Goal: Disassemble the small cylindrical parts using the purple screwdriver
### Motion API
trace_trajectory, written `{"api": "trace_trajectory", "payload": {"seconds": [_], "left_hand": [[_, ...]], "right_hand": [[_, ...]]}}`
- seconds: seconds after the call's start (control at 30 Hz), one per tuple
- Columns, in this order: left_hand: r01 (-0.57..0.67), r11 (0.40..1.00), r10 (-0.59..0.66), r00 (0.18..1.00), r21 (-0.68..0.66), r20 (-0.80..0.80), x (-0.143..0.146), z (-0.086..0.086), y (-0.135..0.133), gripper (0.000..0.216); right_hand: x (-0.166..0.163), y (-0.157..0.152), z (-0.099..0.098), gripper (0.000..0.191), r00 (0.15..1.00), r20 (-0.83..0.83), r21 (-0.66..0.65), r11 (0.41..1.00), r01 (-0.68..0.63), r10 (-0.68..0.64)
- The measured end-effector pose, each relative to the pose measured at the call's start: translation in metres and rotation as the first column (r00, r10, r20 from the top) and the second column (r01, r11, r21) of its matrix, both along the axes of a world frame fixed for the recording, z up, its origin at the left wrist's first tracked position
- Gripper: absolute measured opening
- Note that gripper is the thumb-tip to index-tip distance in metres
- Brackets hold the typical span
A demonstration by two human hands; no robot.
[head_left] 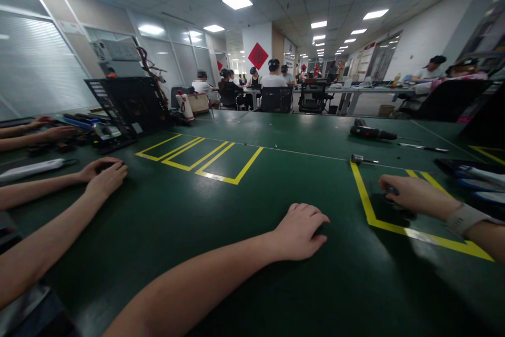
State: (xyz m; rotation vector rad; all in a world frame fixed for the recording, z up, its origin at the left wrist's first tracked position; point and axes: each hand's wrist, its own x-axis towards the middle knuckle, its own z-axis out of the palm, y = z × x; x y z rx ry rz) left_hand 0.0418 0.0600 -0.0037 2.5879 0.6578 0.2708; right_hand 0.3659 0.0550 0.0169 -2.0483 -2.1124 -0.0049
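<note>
My left hand (300, 231) rests palm down on the green tabletop (252, 284), fingers slightly bent and thumb apart, with nothing in it. Within a yellow tape outline (394, 229) on the right, my right hand (414, 197), with a pale watch on its wrist, is closed around a small dark object (391, 192); its kind is mostly hidden by the fingers. A metal socket bit (363, 159) lies at that outline's far left corner. Farther back are a black power drill (373, 132) on its side and a thin pen-like rod (424, 147).
Three more tape outlines (216, 176) mark the middle. A co-worker's hands (104, 176) are at the left, near a white power strip (33, 169). Behind them stands a black computer case (130, 103). Blue-and-white items (483, 182) lie at the right edge.
</note>
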Motion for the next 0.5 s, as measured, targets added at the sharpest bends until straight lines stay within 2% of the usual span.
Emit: {"api": "trace_trajectory", "payload": {"seconds": [0.2,0.37,0.5], "left_hand": [[-0.006,1.000,0.006,1.000,0.027,0.004,0.002,-0.001,0.000,0.036],[-0.016,1.000,0.016,0.997,-0.005,0.079,0.001,0.002,-0.003,0.044],[0.097,0.995,-0.099,0.983,0.026,0.156,0.000,0.003,-0.005,0.046]], "right_hand": [[-0.028,-0.010,0.001,0.010,0.992,-0.114,-0.002,0.998,-0.062,0.061],[-0.075,-0.033,-0.009,0.011,0.967,-0.190,-0.007,0.985,-0.174,0.170],[-0.119,-0.058,-0.019,0.012,0.896,-0.337,0.054,0.956,-0.288,0.289]]}}
